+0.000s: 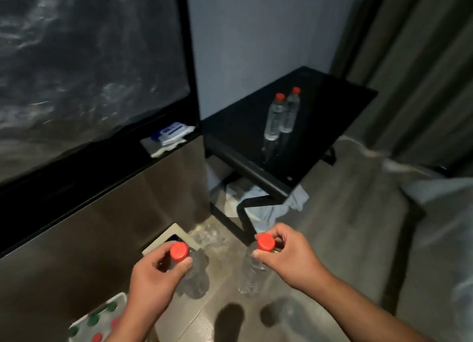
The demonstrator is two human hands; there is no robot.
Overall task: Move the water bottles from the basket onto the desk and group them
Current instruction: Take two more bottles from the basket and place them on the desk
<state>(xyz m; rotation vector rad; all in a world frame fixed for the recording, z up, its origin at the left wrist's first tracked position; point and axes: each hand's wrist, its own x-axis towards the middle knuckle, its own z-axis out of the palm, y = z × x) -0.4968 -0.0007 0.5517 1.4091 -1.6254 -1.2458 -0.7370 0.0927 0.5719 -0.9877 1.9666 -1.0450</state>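
My left hand [153, 272] grips a clear water bottle [194, 277] by its neck, just under the red cap, low in the view. My right hand [286, 252] holds a second clear bottle [252, 272] the same way, hanging upright above the floor. On the black desk [332, 98] two red-capped bottles [275, 116] stand side by side, touching. The white basket [84, 323] sits at the bottom left, with several bottles showing red and green caps.
Crumpled cloths [266, 208] lie on the floor under the desk. A blue and white item [170, 134] rests on the ledge beside a dark glass panel. Curtains hang at the right, and a pale bed edge [445, 213] is at the far right.
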